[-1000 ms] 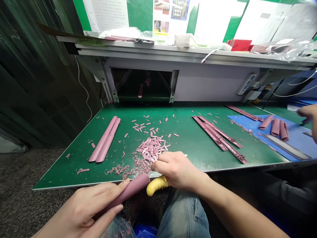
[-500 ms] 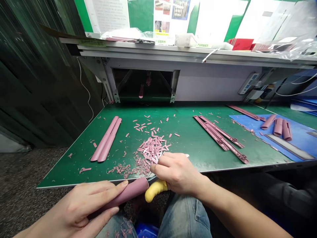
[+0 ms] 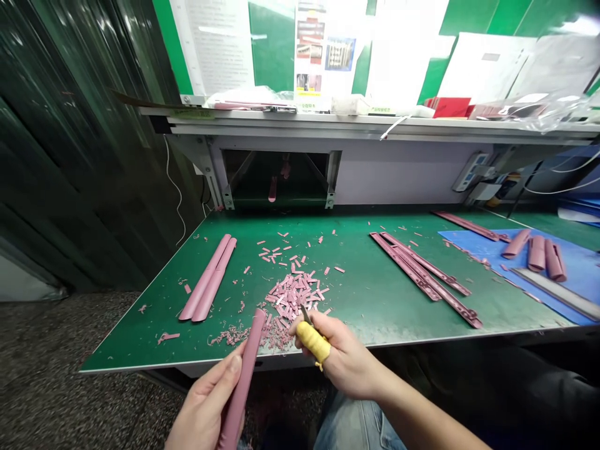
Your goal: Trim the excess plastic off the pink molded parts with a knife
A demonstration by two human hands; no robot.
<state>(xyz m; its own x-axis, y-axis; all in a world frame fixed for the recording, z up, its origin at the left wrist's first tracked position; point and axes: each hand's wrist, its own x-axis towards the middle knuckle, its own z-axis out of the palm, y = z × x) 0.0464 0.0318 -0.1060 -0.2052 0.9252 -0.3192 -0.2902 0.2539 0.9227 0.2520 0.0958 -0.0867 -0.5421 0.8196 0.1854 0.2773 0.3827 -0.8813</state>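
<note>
My left hand (image 3: 213,394) is closed around a long pink plastic piece (image 3: 244,381), which tilts upward with its far end near the table's front edge. In my right hand (image 3: 344,356) is a knife (image 3: 313,342) with a yellow wrapped handle and a short dark blade pointing up and away. Blade and pink piece are apart. Just beyond both hands lies a heap of small pink offcuts (image 3: 297,290), with thin curled shavings (image 3: 234,334) in front of it.
Two pink curved pieces (image 3: 209,281) lie on the green table (image 3: 351,300) at left. Several long pink strips (image 3: 422,269) rest at right. Beyond them, a blue sheet (image 3: 497,253) carries short pink pieces (image 3: 537,253) and a metal bar. A shelf (image 3: 328,125) spans the back.
The pink piece has swung from lying low and slanted to more upright. The knife has come away from its end and turned, blade now up. The view has tilted slightly upward.
</note>
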